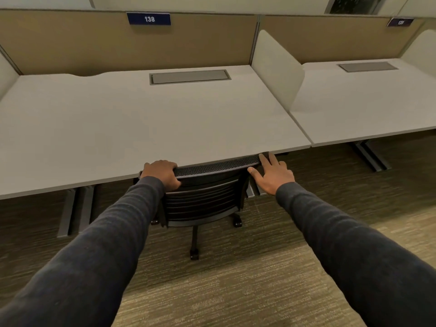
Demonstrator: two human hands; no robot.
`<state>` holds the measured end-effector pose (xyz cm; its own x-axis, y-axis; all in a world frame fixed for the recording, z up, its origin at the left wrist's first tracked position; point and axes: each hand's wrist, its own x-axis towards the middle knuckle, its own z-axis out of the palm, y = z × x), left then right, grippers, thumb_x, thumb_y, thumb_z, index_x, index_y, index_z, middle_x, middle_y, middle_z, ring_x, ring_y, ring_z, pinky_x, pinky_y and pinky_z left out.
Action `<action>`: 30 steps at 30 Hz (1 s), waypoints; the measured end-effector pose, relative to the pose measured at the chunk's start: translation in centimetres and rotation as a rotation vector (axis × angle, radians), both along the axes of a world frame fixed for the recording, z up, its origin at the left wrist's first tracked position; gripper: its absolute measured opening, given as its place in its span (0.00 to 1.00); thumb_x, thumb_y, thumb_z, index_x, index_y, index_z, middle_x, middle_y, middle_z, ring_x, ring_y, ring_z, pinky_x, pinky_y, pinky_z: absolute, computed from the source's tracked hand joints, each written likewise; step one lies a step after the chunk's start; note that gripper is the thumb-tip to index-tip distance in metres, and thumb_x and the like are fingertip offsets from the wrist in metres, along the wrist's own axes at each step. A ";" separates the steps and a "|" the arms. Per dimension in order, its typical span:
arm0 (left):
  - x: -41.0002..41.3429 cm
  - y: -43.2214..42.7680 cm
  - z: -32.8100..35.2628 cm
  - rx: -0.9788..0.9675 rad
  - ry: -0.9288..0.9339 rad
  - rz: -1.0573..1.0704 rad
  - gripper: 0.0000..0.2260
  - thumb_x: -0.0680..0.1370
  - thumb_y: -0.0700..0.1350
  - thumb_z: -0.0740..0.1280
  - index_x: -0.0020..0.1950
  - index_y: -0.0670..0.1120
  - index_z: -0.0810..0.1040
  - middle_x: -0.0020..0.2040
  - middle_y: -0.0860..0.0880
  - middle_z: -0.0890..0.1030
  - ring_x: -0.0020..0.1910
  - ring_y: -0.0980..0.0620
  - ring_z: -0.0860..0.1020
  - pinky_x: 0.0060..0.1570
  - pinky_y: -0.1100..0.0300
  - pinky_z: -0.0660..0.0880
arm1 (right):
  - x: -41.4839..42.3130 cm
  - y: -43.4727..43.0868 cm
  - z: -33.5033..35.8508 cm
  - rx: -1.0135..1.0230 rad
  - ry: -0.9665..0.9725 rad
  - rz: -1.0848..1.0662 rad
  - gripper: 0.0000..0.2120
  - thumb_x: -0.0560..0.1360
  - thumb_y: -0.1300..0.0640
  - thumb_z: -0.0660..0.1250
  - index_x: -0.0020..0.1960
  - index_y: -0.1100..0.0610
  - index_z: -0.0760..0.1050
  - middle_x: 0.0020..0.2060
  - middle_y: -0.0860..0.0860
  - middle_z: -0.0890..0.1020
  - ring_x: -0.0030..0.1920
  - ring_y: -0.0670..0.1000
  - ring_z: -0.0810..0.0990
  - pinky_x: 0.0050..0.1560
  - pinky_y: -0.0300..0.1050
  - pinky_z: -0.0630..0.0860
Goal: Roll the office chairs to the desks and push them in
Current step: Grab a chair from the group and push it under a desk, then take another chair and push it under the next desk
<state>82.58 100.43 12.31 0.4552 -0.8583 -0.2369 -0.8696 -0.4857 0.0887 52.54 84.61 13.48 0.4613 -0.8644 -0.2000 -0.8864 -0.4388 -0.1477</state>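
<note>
Sleeves (94,256) stretched out, my left hand (161,172) gripped the chair (203,197) by its top corner, right hand (273,174) lay flat, fingers (264,160) spread. Chair sat tucked against the desk (141,126) front edge. Shoving harder could've jammed my knuckles there.

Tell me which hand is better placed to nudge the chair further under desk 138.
Left. The left hand grips the chair back at its top edge; the right hand only touches its end with straight fingers.

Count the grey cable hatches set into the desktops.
2: one hatch at the back of the near desk, below sign 138; another hatch on the right-hand desk. Others may lie outside view.
</note>
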 end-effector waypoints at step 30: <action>-55.2 -3.4 -6.9 -0.124 -0.015 -0.306 0.41 0.78 0.61 0.62 0.82 0.47 0.44 0.81 0.39 0.44 0.80 0.40 0.42 0.76 0.37 0.43 | -47.0 11.9 -4.5 0.014 -0.094 -0.161 0.37 0.79 0.32 0.51 0.81 0.51 0.51 0.80 0.54 0.56 0.76 0.57 0.60 0.72 0.58 0.65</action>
<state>27.37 97.02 5.37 0.1749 -0.9776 -0.1173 -0.9751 -0.1885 0.1167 5.54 96.55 8.99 0.3346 -0.9260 -0.1750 -0.9268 -0.2898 -0.2388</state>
